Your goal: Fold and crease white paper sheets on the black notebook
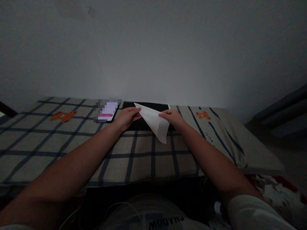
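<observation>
- The left hand (127, 116) pinches the upper left corner of a white sheet of paper (154, 123), thumb and fingers closed on its edge.
- The right hand (173, 117) grips the right side of the same paper, fingers curled over its edge.
- Both bare forearms reach forward from the bottom of the view, the hands a little apart with the paper between them.
- The paper is folded into a triangle shape, its point hanging down toward the viewer and tilted up off the surface.
- Under and just behind the paper lies a black notebook (146, 107) with a row of small binding holes along its far edge, flat on the surface.
- Just left of the notebook, beside the left hand, lies a phone (109, 111) with a lit screen; its content is blurred.
- All of this rests on a bed (72, 140) covered with a beige sheet crossed by dark blue check lines and printed with small orange bears.
- A plain pale wall (153, 48) rises directly behind the bed.
- At the lower right, beyond the bed's edge, sits a heap of crumpled white papers (275, 191) in dim light.
- The room is dark overall.
</observation>
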Available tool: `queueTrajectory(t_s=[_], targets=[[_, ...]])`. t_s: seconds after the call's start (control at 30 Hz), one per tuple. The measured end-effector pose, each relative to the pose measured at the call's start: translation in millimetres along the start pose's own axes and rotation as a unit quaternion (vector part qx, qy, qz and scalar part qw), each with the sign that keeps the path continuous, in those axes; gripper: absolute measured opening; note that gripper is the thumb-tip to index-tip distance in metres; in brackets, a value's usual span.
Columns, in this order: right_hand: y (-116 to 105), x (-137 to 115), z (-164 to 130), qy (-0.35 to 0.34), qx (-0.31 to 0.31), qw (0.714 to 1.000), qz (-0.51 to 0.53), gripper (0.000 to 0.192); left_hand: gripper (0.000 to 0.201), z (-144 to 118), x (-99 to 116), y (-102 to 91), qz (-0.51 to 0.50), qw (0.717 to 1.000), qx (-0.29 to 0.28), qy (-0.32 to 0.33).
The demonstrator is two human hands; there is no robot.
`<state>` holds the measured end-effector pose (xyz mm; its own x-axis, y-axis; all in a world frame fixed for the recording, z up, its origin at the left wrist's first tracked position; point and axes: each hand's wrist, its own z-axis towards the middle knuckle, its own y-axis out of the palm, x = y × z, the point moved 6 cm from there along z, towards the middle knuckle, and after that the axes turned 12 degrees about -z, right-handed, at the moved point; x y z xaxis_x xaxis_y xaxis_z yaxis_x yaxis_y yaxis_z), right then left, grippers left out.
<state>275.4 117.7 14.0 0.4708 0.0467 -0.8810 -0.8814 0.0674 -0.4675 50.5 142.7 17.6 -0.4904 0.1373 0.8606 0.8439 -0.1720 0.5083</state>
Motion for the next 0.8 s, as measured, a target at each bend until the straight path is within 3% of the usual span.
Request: queueTrajectory(t_s=[0.43, 0.8], targets=[[0.3, -2.9, -1.3, -0.005, -0.007, 1.0, 0.019, 0.035, 0.008, -3.4, 6.9, 1.4, 0.009, 0.999, 0.024, 0.021], [3.0, -0.4, 1.0, -0.009, -0.025, 1.0, 0.014, 0.03, 0.005, 1.9, -1.2, -4.3, -0.013, 0.999, 0.032, 0.014]])
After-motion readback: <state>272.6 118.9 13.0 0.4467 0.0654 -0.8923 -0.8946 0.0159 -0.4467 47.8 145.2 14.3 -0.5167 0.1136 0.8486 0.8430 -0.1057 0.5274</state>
